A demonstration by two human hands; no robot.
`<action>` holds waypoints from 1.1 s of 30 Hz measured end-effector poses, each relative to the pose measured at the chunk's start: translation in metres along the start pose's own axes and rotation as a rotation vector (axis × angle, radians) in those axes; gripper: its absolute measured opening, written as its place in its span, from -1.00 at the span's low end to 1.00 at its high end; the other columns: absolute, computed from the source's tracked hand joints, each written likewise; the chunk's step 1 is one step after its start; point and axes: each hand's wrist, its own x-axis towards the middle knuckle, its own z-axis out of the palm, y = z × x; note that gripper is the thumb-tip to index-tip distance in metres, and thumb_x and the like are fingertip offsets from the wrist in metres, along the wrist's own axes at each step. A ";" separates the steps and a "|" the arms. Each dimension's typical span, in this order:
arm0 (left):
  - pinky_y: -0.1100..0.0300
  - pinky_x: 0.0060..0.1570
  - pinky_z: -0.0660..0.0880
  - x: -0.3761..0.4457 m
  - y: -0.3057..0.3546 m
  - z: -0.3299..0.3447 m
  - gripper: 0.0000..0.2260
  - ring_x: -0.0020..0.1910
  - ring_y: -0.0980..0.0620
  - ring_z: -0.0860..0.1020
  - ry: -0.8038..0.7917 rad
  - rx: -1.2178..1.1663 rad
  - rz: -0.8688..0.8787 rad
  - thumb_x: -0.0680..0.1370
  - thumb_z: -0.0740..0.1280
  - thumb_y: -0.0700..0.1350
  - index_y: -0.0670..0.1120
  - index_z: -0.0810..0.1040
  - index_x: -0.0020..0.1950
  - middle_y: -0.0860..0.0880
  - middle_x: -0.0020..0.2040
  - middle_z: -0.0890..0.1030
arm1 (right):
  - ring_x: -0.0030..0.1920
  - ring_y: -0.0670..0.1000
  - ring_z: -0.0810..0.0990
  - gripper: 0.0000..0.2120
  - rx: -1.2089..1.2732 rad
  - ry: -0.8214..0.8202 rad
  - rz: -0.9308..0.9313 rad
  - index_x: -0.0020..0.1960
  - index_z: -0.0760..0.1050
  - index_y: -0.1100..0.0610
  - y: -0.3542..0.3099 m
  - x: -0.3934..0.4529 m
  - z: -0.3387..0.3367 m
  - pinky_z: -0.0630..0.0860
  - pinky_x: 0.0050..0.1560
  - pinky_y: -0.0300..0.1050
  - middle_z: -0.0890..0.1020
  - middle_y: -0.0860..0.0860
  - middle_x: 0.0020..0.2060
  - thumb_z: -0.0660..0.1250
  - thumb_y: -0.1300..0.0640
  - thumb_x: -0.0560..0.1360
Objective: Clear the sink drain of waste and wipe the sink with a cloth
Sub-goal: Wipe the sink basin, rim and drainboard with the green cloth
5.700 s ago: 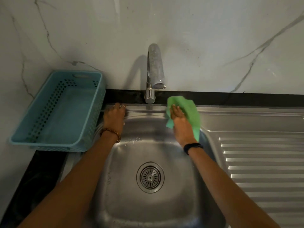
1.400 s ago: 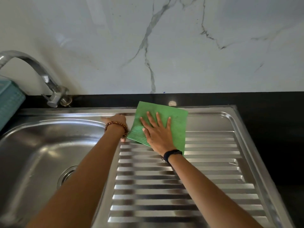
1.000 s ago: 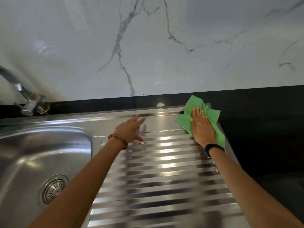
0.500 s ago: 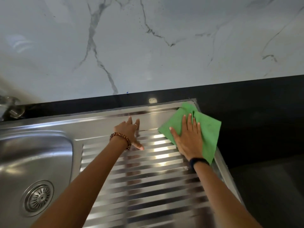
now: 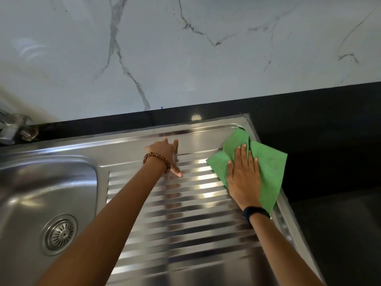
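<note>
A green cloth (image 5: 270,168) lies spread on the far right of the ribbed steel drainboard (image 5: 185,213), partly over its right rim. My right hand (image 5: 243,176) presses flat on the cloth with fingers together. My left hand (image 5: 165,153) rests flat on the drainboard's upper edge, fingers apart, holding nothing. The sink bowl (image 5: 41,182) sits at the left with its round drain strainer (image 5: 58,234); no waste shows on it.
The tap's base (image 5: 16,129) stands at the far left on the black counter strip. A white marble wall (image 5: 185,48) rises behind. Dark counter (image 5: 329,141) runs to the right of the drainboard.
My right hand has slid the cloth slightly toward me along the drainboard's right edge. The left hand has stayed in place. The view has shifted a little left.
</note>
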 end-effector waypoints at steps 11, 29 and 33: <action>-0.20 0.26 0.39 0.003 0.001 0.003 -0.04 0.26 -0.20 0.45 0.042 0.010 -0.025 0.22 0.45 0.30 -0.07 0.15 0.47 -0.14 0.43 0.30 | 0.53 0.15 -0.09 -0.26 -0.049 -0.073 -0.004 0.51 -0.15 0.27 -0.018 0.081 0.005 -0.28 0.48 0.05 -0.07 0.20 0.53 -0.10 -0.25 0.57; -0.13 0.12 0.50 -0.123 -0.097 0.137 -0.50 0.04 -0.18 0.59 0.360 -1.213 -0.258 0.36 0.50 -0.16 -0.19 0.38 0.22 -0.21 0.09 0.59 | 0.52 0.19 0.01 -0.51 -0.030 -0.094 -0.232 0.51 -0.03 0.23 -0.125 0.022 0.030 -0.09 0.53 0.08 0.04 0.19 0.52 -0.12 0.04 0.64; 0.16 0.00 0.58 -0.129 -0.098 0.141 -0.41 -0.02 0.07 0.63 0.428 -1.299 -0.291 0.32 0.53 -0.14 -0.09 0.36 0.27 -0.16 0.13 0.60 | 0.53 0.19 -0.05 -0.51 0.048 -0.172 -0.452 0.51 -0.03 0.21 -0.209 0.000 0.048 -0.20 0.49 0.05 0.03 0.16 0.52 -0.11 0.02 0.64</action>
